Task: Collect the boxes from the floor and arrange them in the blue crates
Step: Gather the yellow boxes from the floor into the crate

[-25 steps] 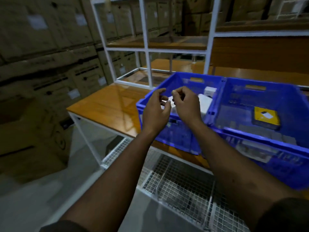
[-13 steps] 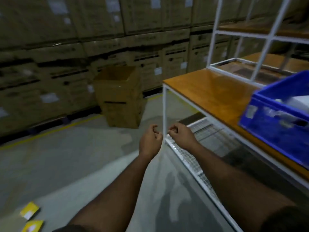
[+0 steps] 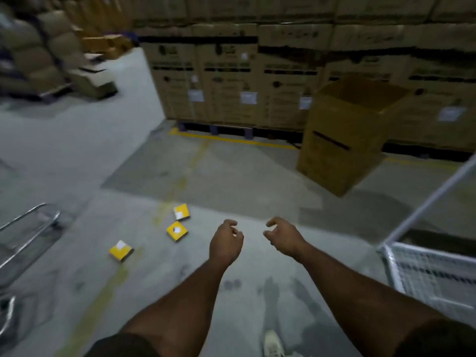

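Observation:
Three small yellow boxes with white labels lie on the grey floor: one farthest, one just below it, one further left. My left hand and my right hand hang in front of me above the floor, to the right of the boxes. Both hold nothing, their fingers loosely curled. The blue crates are out of view.
A tall open cardboard carton stands on the floor at the right. Stacked cartons form a wall behind. The white table frame with wire mesh is at the right edge. A metal trolley rail sits at the left.
The view has swung left from the table and blue crates to the floor. My hands left the crate, dropped and spread apart. Three yellow boxes have come into view.

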Action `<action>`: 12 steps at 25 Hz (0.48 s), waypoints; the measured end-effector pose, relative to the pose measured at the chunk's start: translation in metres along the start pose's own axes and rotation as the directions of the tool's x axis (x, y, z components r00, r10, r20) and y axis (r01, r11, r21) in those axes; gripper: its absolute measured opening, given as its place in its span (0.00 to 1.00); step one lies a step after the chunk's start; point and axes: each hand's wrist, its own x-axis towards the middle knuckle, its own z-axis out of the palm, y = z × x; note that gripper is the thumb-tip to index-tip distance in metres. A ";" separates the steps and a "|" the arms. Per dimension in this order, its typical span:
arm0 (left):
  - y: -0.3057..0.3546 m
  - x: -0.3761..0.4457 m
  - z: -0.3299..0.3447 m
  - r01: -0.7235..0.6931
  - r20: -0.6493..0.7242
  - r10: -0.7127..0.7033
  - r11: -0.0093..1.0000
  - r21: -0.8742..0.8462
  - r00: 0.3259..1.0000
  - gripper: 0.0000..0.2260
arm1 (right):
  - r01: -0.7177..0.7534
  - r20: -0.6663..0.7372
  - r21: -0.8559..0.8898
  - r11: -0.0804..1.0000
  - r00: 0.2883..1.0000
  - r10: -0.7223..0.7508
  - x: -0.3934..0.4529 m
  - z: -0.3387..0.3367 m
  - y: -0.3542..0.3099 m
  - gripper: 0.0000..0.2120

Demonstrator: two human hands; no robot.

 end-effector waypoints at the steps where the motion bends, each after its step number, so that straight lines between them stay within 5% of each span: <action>1: -0.012 0.006 -0.010 0.049 -0.036 -0.049 0.999 0.001 0.998 0.13 | 0.015 0.055 -0.003 1.000 0.998 -0.015 0.014 0.011 -0.006 0.11; 12: -0.108 0.031 -0.092 0.472 -0.297 -0.472 0.878 -0.076 0.830 0.11 | 0.182 0.467 -0.080 0.980 0.875 -0.125 0.125 0.125 -0.087 0.09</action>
